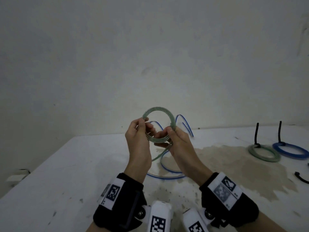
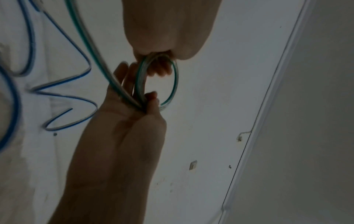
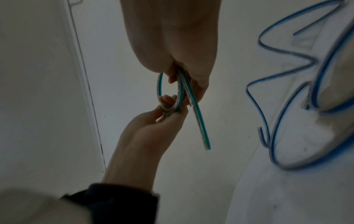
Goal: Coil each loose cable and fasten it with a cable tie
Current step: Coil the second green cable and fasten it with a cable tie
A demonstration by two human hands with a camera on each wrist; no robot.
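A green-striped clear cable (image 1: 158, 108) is wound into a small coil and held up above the white table (image 1: 66, 173). My left hand (image 1: 142, 129) pinches the coil's left side. My right hand (image 1: 168, 133) grips its lower right side, where the loose tail (image 1: 160, 155) hangs down. In the left wrist view the coil (image 2: 176, 78) sits between the left hand (image 2: 162, 66) above and the right hand (image 2: 151, 98) below. The right wrist view shows the tail (image 3: 201, 130) dangling free. A loose blue-striped cable (image 1: 167, 175) lies on the table under the hands.
At the right lie a green coil (image 1: 264, 154) and a blue coil (image 1: 291, 151), each bound by an upright black cable tie (image 1: 256, 133). A loose black tie (image 1: 301, 179) lies near the right edge. A grey wall stands behind the stained tabletop.
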